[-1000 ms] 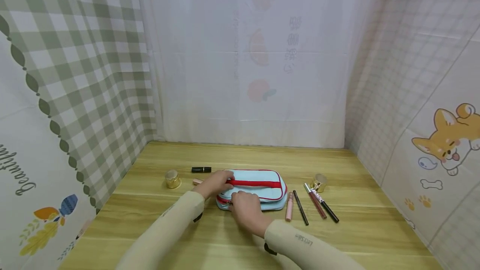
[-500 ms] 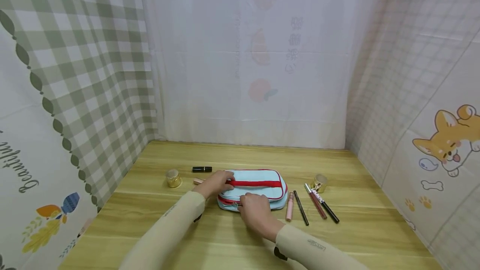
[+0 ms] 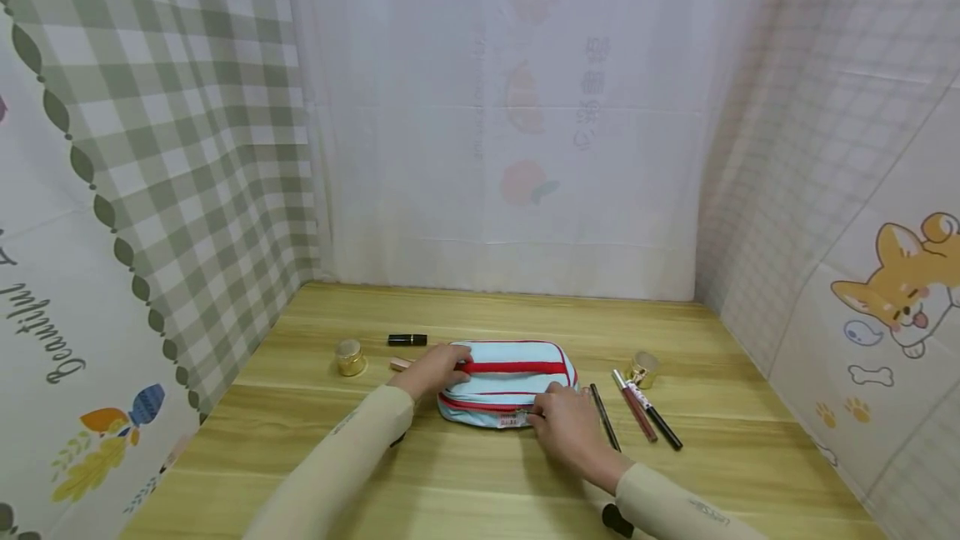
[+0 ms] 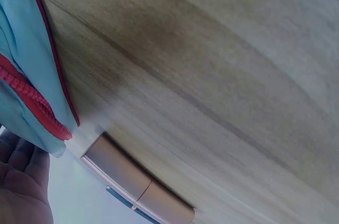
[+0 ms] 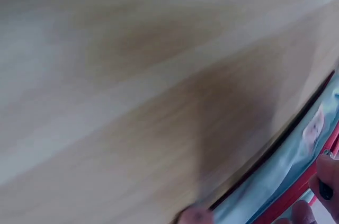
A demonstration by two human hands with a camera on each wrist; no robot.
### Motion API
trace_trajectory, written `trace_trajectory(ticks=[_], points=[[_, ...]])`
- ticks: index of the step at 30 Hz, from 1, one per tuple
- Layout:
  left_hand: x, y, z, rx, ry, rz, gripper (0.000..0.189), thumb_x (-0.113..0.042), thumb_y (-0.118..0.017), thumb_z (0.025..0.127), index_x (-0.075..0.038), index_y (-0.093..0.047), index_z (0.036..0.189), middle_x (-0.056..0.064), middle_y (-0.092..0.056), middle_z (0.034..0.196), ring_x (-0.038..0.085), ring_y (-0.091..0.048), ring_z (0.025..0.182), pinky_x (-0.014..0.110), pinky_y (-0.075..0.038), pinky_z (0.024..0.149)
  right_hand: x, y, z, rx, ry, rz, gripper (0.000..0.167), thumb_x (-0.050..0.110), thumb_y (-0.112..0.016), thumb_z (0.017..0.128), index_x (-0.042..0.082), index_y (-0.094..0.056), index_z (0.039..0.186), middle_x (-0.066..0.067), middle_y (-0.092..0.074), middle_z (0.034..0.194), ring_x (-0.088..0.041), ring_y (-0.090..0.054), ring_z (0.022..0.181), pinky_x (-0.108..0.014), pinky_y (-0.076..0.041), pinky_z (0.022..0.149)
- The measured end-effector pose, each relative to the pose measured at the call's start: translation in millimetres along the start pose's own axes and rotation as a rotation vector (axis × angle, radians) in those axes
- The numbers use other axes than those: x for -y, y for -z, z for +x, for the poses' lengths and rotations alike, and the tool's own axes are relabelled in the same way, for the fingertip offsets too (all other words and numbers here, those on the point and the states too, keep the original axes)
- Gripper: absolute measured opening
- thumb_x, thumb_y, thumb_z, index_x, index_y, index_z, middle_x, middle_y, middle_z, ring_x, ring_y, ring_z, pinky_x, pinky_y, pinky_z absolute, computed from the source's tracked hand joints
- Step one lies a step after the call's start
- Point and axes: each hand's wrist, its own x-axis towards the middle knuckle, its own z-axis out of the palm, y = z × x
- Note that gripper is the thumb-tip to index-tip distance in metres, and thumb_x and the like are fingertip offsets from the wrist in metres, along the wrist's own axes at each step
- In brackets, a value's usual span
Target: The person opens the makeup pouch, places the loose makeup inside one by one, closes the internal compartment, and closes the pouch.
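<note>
A light-blue cosmetic pouch (image 3: pixel 510 352) with red piping and a red strap (image 3: pixel 517 367) lies on the wooden table. My left hand (image 3: pixel 437 369) grips its left end by the strap; in the left wrist view, curled fingers (image 4: pixel 24 158) show beside the pouch's corner. Along the front runs a red zipper (image 3: pixel 480 407), closed left of my right hand as far as I can tell. My right hand (image 3: pixel 568 423) pinches the zipper pull (image 5: pixel 327 154) near the pouch's front right corner. A white label (image 3: pixel 513 420) shows on the front side.
Left of the pouch are a gold-lidded jar (image 3: pixel 350 357), a black tube (image 3: pixel 407 340) and a rose-gold tube (image 4: pixel 119 166). To the right lie a dark pencil (image 3: pixel 604 415), two slim tubes or pens (image 3: pixel 651 411) and another gold jar (image 3: pixel 642 369). My right hand mostly hides a pink tube.
My right hand has slid rightward along the pouch's front with the zipper pull, uncovering the zipper and white label. My left hand has kept its hold at the left end.
</note>
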Motion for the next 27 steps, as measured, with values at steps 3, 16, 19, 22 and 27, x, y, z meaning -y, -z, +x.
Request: trace_trajectory(ticks=[3, 16, 19, 22, 27], points=[[0.1, -0.4, 0.3, 0.003, 0.012, -0.003, 0.013, -0.013, -0.073, 0.091, -0.008, -0.069, 0.103, -0.003, -0.063, 0.093, 0.014, -0.057, 0.085, 0.032, -0.050, 0.082, -11.8, 6.9, -4.2, -0.003, -0.016, 0.025, 0.018, 0.024, -0.085, 0.074, 0.023, -0.069, 0.065, 0.006, -0.056, 0.073, -0.020, -0.057, 0.070, -0.043, -0.043, 0.063], [0.0, -0.8, -2.8, 0.014, 0.059, -0.029, 0.024, -0.013, -0.072, 0.092, -0.003, -0.070, 0.114, 0.015, -0.060, 0.133, 0.029, -0.058, 0.120, 0.041, -0.046, 0.102, -71.2, 26.2, -7.7, -0.019, -0.047, -0.031, 0.015, 0.025, -0.085, 0.074, 0.024, -0.073, 0.067, 0.001, -0.063, 0.080, -0.022, -0.062, 0.076, -0.046, -0.047, 0.060], [-0.1, -1.1, -3.4, 0.008, 0.052, -0.029, 0.022, -0.012, -0.072, 0.091, -0.003, -0.070, 0.112, 0.017, -0.060, 0.134, 0.030, -0.059, 0.120, 0.042, -0.046, 0.101, -84.2, 25.9, -3.3, -0.037, -0.068, -0.060, 0.011, 0.024, -0.085, 0.074, 0.021, -0.076, 0.070, -0.002, -0.065, 0.082, -0.026, -0.062, 0.077, -0.048, -0.046, 0.061], [-0.4, -0.2, -3.6, 0.001, 0.039, -0.026, 0.021, -0.011, -0.072, 0.091, -0.003, -0.071, 0.110, 0.018, -0.060, 0.133, 0.030, -0.058, 0.120, 0.041, -0.046, 0.101, -94.4, 22.7, 3.6, -0.044, -0.085, -0.100, 0.011, 0.024, -0.084, 0.076, 0.017, -0.076, 0.073, -0.006, -0.066, 0.086, -0.031, -0.061, 0.081, -0.052, -0.043, 0.068], [0.5, -0.5, -2.6, -0.012, 0.002, -0.007, 0.019, -0.010, -0.073, 0.090, -0.003, -0.072, 0.108, 0.012, -0.066, 0.122, 0.026, -0.062, 0.112, 0.038, -0.049, 0.097, -103.9, 15.6, 16.9, -0.033, -0.104, -0.158, 0.013, 0.025, -0.079, 0.083, 0.014, -0.077, 0.077, -0.010, -0.065, 0.091, -0.034, -0.059, 0.086, -0.056, -0.041, 0.079]])
